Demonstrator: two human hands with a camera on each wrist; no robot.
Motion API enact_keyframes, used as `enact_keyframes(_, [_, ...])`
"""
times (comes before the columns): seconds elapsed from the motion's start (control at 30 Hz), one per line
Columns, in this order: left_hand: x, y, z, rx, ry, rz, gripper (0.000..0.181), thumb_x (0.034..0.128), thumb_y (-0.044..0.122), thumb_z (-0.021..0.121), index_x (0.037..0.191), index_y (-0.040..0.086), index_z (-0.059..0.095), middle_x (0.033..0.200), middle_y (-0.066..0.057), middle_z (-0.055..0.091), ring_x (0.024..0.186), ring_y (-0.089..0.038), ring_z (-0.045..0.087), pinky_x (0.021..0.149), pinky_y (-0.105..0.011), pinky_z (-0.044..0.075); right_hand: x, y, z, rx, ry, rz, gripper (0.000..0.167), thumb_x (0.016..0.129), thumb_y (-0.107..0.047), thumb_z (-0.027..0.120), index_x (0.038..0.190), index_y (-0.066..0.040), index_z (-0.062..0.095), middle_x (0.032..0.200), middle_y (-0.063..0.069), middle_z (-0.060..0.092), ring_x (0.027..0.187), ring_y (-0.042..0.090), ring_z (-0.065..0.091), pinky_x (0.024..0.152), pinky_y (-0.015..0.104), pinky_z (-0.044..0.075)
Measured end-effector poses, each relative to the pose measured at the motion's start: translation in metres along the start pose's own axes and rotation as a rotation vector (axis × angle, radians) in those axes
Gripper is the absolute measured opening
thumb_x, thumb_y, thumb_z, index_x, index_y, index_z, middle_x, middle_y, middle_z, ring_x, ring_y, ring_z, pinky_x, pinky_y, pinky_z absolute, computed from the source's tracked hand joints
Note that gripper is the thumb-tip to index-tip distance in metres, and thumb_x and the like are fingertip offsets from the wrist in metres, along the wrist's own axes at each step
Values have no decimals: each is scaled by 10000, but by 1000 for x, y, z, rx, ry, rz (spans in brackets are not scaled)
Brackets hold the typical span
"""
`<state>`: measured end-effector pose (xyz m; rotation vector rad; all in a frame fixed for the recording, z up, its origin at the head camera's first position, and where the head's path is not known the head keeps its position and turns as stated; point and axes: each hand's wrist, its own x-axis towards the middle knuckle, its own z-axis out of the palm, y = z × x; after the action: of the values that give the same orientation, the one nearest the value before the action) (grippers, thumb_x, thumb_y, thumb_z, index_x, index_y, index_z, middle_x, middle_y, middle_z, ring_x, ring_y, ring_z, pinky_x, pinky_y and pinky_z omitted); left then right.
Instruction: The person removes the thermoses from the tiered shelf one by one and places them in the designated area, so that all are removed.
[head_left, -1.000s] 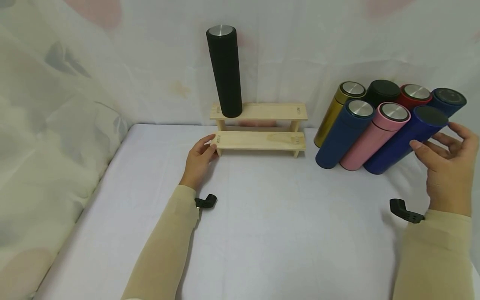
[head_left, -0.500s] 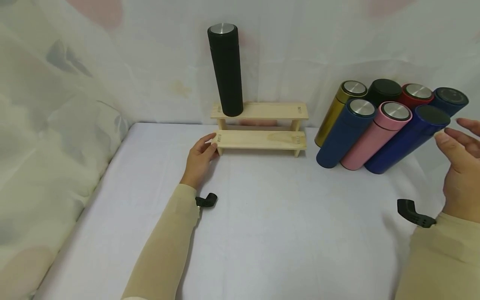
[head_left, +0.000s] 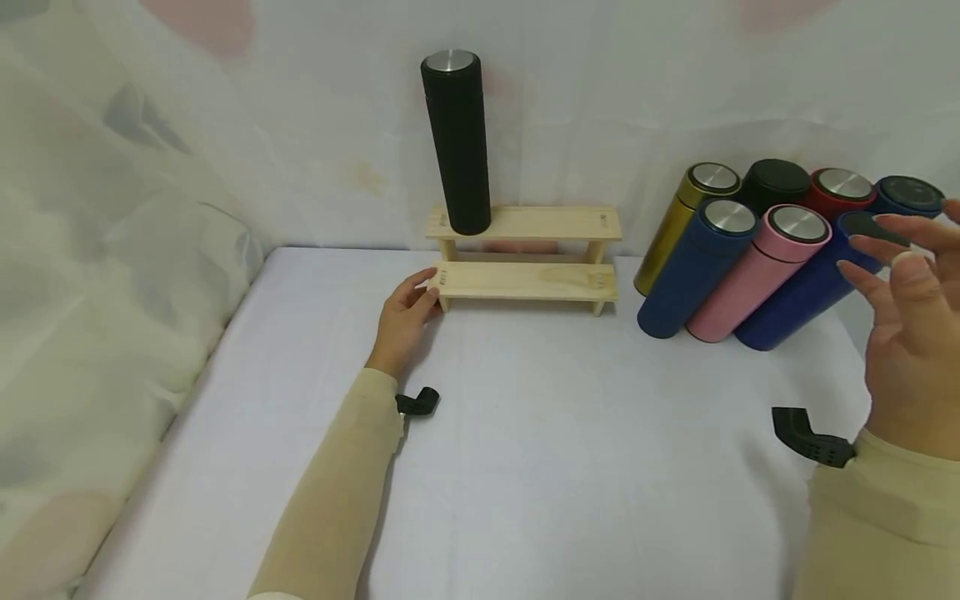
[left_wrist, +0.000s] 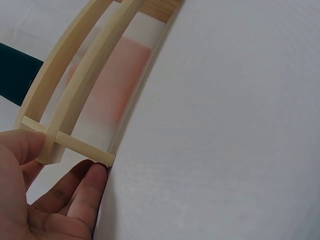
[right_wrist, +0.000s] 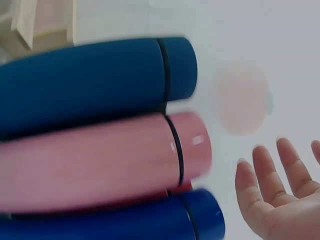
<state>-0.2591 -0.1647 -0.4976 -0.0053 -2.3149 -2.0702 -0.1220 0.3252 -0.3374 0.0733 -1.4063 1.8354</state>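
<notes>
A small two-step wooden rack (head_left: 525,282) stands at the back of the table. My left hand (head_left: 402,327) holds its left end; the left wrist view shows the thumb on the shelf end and fingertips by the leg (left_wrist: 85,149). On the upper step, a tall black thermos bottle (head_left: 459,150) with a silver lid stands upright. My right hand (head_left: 917,354) is raised with spread fingers at the far right, overlapping a royal-blue thermos (head_left: 802,287) in the head view. In the right wrist view, the fingers are apart from the pink thermos (right_wrist: 100,160) and royal-blue thermos, holding nothing.
Several more thermoses are grouped at the right: gold (head_left: 678,225), navy (head_left: 693,271), black (head_left: 776,183), red (head_left: 840,190) and dark blue (head_left: 909,196). White cloth covers the table (head_left: 570,450). A patterned curtain (head_left: 112,292) hangs at the left.
My right hand moved off the royal-blue thermos to the right, then rose and came back leftward with its fingers spread. The left hand stays on the rack.
</notes>
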Motion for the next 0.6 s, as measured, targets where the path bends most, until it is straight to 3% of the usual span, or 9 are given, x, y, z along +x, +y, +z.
enact_keyframes(0.07, [-1, 1, -1, 4, 1, -4, 399, 1132, 245, 650, 1531, 238, 647, 1372, -154, 657, 1207, -283, 677, 1033, -367, 586, -3, 0, 7, 67, -23, 10, 767, 811, -93, 968, 1478, -22, 597, 1441, 284, 570, 1273, 390, 611, 1154, 418, 480])
enact_keyframes(0.23, [-2, 3, 0, 4, -5, -2, 407, 1131, 255, 652, 1536, 231, 642, 1369, -155, 653, 1202, -289, 675, 1039, -385, 583, -8, 2, 21, 168, -106, 50, 732, 827, -80, 952, 1450, 26, 584, 1407, 304, 546, 1203, 424, 625, 1072, 408, 555])
enact_keyframes(0.6, [-1, 1, 0, 6, -3, 1, 404, 1133, 256, 648, 1536, 230, 642, 1375, -158, 653, 1208, -286, 678, 1036, -376, 586, -20, 13, 52, 286, -357, 121, 607, 981, -60, 808, 1486, 66, 495, 1401, 335, 544, 1212, 428, 617, 992, 397, 582])
